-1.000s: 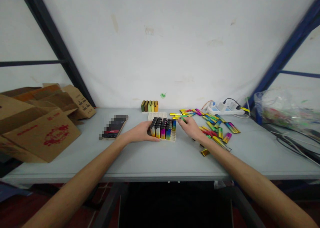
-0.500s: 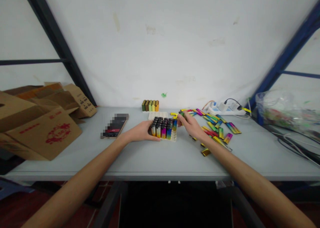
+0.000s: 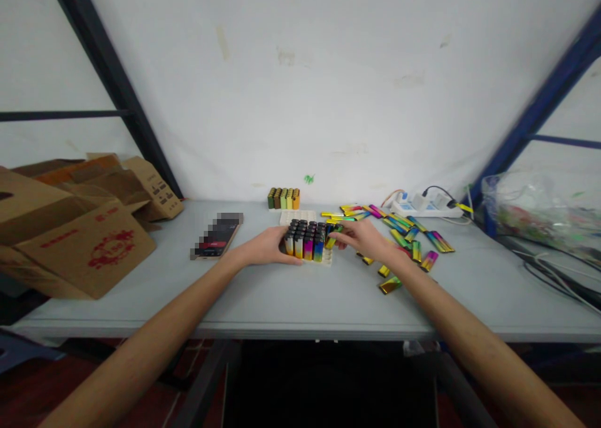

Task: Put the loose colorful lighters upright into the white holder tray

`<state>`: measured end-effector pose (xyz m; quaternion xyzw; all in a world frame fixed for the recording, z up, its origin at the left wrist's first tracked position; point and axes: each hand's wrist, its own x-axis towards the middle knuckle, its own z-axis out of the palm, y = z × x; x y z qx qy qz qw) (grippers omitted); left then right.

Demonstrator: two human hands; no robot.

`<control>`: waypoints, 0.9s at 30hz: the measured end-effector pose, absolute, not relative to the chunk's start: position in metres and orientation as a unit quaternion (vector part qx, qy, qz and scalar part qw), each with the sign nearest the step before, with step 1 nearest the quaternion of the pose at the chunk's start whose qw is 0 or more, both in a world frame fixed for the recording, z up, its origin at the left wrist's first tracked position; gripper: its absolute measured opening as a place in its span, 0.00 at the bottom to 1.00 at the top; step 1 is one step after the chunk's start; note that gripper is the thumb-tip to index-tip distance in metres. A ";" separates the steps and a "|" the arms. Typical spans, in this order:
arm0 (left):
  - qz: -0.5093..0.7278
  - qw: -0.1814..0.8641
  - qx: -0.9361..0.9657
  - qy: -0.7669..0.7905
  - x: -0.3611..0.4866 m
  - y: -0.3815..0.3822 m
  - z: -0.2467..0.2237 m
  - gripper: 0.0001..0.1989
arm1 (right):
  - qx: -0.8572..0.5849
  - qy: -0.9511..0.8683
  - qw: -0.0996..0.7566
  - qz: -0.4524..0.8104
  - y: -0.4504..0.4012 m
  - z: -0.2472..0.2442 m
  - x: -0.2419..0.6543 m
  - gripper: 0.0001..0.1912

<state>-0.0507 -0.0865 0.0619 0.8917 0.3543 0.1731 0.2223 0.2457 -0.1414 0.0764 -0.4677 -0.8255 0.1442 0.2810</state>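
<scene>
1 phone (image 3: 224,241), 1 power strip (image 3: 429,211), 2 white trays (image 3: 300,216) on surface (image 3: 263,300). Front tray (image 3: 327,259) holds upright black-topped lighters (image 3: 308,240), 4 in nearest row; loose lighters (image 3: 416,251) lie to R. My L hand (image 3: 267,245) clasps tray batch's L side; my R hand (image 3: 361,237) pinches 1 lighter (image 3: 332,241) @ tray's R edge.

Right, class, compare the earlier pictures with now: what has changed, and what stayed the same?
The right hand has moved slightly left and nearer the wearer, bringing the lighter in its grip to the right side of the tray. Nothing has visibly been let go. The left hand stays around the tray's left side; the phone still lies on the table.
</scene>
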 end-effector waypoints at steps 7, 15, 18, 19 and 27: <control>0.182 0.231 0.889 0.352 -0.051 -0.085 0.059 0.43 | -0.463 -0.845 0.251 0.092 -0.135 0.067 0.242 0.20; 0.169 0.219 0.893 0.356 -0.051 -0.086 0.062 0.43 | -0.494 -0.839 0.219 0.063 -0.129 0.064 0.233 0.19; 0.170 0.217 0.892 0.357 -0.051 -0.086 0.061 0.44 | -0.475 -0.846 0.229 0.081 -0.131 0.067 0.238 0.20; 0.173 0.217 0.893 0.355 -0.052 -0.085 0.060 0.44 | -0.466 -0.849 0.234 0.090 -0.133 0.069 0.241 0.21; 0.166 0.207 0.895 0.360 -0.052 -0.083 0.059 0.44 | -0.485 -0.842 0.224 0.075 -0.126 0.077 0.279 0.22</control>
